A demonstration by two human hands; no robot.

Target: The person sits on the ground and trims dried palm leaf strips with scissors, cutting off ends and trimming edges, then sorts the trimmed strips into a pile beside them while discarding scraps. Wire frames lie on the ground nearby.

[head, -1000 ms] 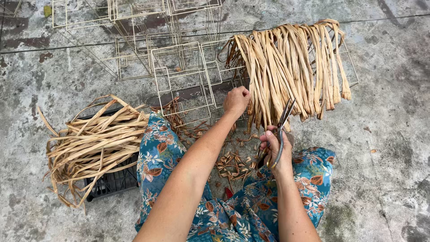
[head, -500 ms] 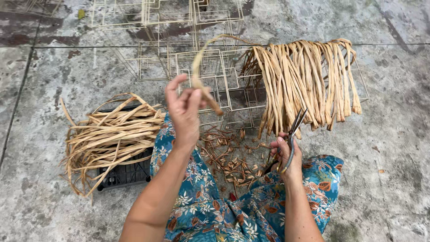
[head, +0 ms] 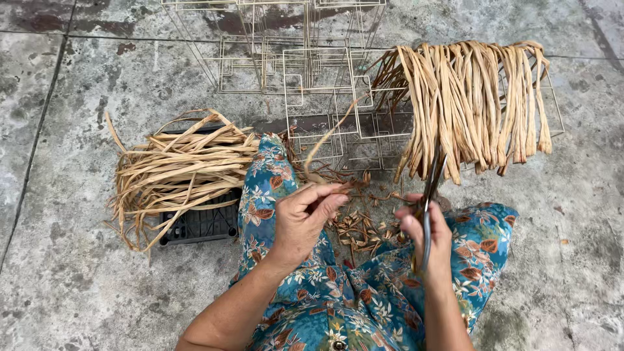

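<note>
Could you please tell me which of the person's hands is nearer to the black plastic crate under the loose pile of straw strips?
The left hand. It sits just right of the black plastic crate, pinching a tan strip. The right hand, gripping scissors, is farther right.

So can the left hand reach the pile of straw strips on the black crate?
Probably yes. The left hand is pinching one strip, but the pile of strips on the black crate lies close beside the left knee, with nothing between them.
</note>
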